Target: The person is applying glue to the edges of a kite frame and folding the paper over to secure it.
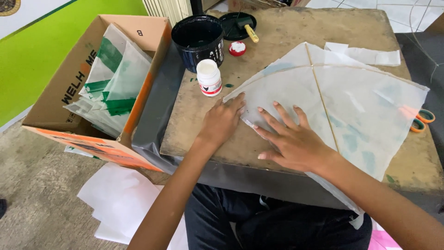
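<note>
- Head view looked down on a worn wooden board [277, 32] with a translucent paper kite [365, 97] spread over its 3 o'clock half
- Left hand [221, 122] lay flat at the kite's 9 o'clock edge, fingers together and pressed on the paper, gripping nothing
- Right hand [291, 139] lay flat just beside it at 3 o'clock, fingers spread wide on the kite, holding nothing
- Thin stick [323, 104] ran along the kite's spine, from 12 towards 6 o'clock
- White glue bottle [209, 78] stood open at 11 o'clock of the left hand, its red cap [237, 48] further towards 12
- Dark paint bucket [198, 39] sat at 12 o'clock of the bottle, with a brush [249, 28] resting on its lid [231, 25]
- Cardboard box [60, 92] at 9 o'clock held more kites with green marks
- Tape rolls [422, 120] lay at the board's 3 o'clock edge
</note>
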